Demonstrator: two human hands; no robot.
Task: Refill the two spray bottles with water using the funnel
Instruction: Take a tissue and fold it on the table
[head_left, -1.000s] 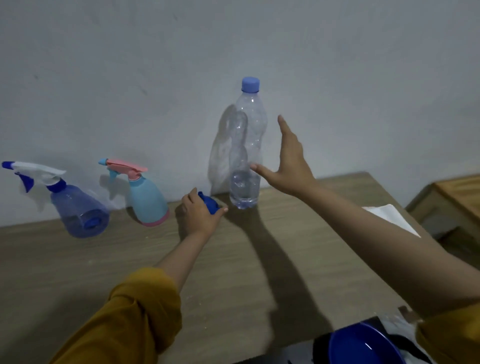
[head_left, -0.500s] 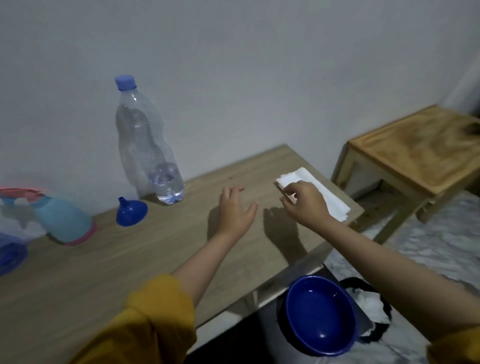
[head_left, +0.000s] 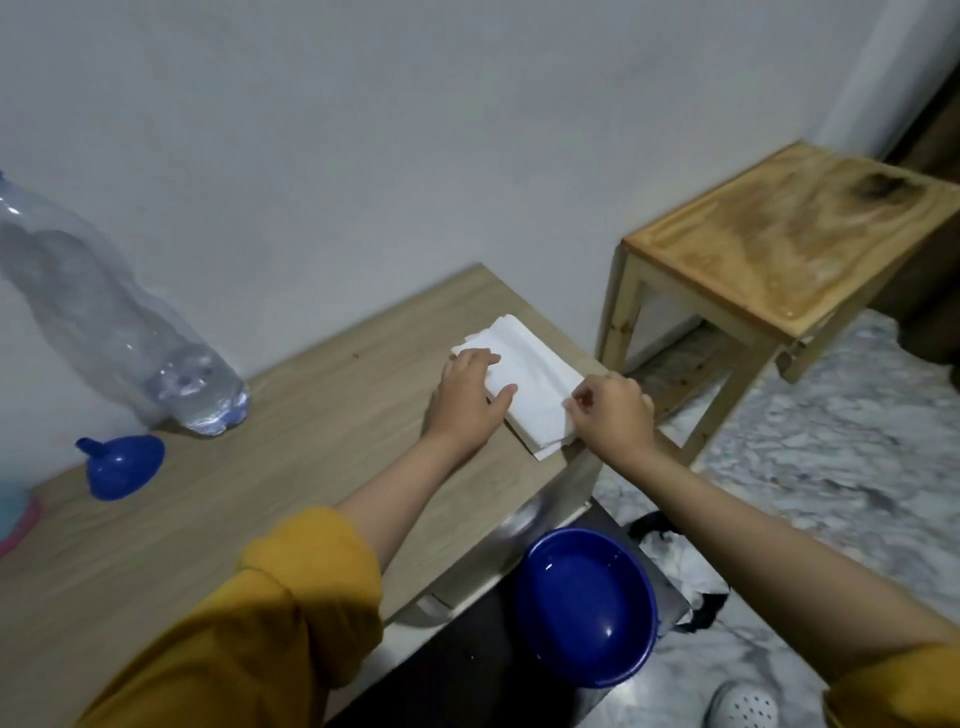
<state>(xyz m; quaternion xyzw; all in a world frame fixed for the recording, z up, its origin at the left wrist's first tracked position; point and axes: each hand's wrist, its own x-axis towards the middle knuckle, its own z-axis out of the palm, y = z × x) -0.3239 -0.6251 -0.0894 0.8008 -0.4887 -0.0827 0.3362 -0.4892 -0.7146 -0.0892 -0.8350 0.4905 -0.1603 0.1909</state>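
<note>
— Both hands are sitting on the white tissue stack (head_left: 524, 379) now; half a second ago my left hand (head_left: 467, 400) was flat on bare wood short of it, and only my right was touching the paper. What are you seeing around them?

— Your left hand is lying spread on the stack's near-left part, fingers straight, pressing it down. Your right hand (head_left: 613, 415)?

— I'm pinching the stack's near-right edge between thumb and curled fingers, right at the corner of the wooden table (head_left: 291, 436).

— And the task's things?

— They're sitting well to my left. The blue funnel (head_left: 122, 467) is lying on its side on the table, near the base of the clear water bottle (head_left: 114, 327), which is standing by the wall with a little water in its bottom. Only a sliver of the light-blue spray bottle (head_left: 13, 512) with its pink base is showing at the left edge; I cannot see the second one.

— Anything crowding you?

— A blue bowl (head_left: 587, 608) is sitting below the table's edge under my right forearm, and a wooden stool (head_left: 779, 249) is standing beyond the table's right end.
</note>
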